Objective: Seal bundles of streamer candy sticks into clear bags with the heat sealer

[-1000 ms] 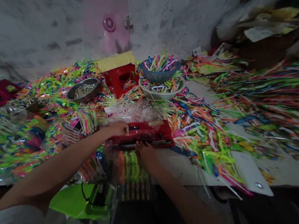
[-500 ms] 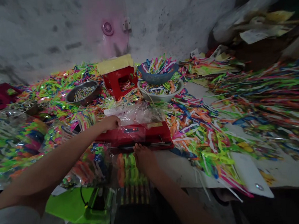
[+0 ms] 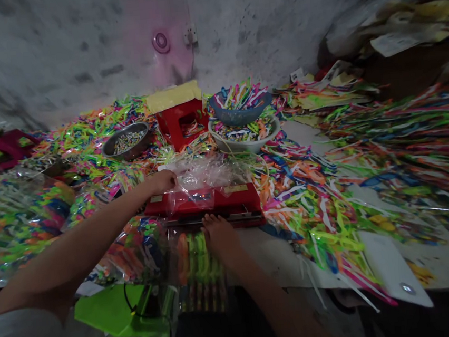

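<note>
A red sealing machine (image 3: pixel 231 199) lies across the table in front of me. My left hand (image 3: pixel 165 180) is closed on clear plastic film (image 3: pixel 199 173) at the machine's back left. My right hand (image 3: pixel 218 235) has its fingers spread over the machine's front bar (image 3: pixel 237 218), holding nothing that I can see. Beneath and left of that hand, a clear bag of orange and green pieces (image 3: pixel 195 256) hangs at the table's front edge, with a row of dark, thin items at its bottom.
Behind the machine are a red stool (image 3: pixel 178 122), a metal bowl (image 3: pixel 126 142) and a blue bowl (image 3: pixel 240 111) on a white basin (image 3: pixel 246 144). Colourful strips (image 3: pixel 314 197) cover the right side. A green stool (image 3: pixel 111 312) stands below the table.
The view has shifted slightly. My right hand's fingers have lifted a little and spread at the bar. My left hand still grips the film.
</note>
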`<state>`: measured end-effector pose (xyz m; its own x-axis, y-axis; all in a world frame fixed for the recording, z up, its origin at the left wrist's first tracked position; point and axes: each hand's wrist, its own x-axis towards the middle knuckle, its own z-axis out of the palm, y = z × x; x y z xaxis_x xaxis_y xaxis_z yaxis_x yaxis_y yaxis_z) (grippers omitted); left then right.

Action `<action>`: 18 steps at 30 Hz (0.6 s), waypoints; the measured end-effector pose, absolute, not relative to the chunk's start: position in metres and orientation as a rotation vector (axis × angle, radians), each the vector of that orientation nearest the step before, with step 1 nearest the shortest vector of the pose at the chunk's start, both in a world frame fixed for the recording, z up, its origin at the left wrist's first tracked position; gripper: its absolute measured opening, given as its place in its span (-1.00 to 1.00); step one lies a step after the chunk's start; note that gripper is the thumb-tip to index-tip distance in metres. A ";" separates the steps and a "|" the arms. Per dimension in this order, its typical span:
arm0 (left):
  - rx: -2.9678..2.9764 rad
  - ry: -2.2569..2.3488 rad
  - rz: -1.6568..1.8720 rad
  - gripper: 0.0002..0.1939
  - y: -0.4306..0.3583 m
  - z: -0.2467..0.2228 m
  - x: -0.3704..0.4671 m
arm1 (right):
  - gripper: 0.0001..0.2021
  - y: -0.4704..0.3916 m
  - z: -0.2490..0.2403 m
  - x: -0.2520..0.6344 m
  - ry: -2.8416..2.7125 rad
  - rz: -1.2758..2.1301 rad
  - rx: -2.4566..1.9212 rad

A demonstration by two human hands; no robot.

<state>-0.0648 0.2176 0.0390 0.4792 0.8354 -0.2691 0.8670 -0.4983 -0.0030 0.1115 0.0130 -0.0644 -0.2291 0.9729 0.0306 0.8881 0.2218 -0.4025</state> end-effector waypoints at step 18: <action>2.273 1.531 -0.013 -0.78 0.226 0.082 -0.042 | -0.56 0.009 -0.065 0.110 -2.276 0.507 -1.766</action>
<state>-0.0421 0.2258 0.0821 0.4002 0.8882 -0.2258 0.8919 -0.3210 0.3185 0.1098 0.0093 -0.0652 -0.2560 0.9659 -0.0392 0.8913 0.2201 -0.3964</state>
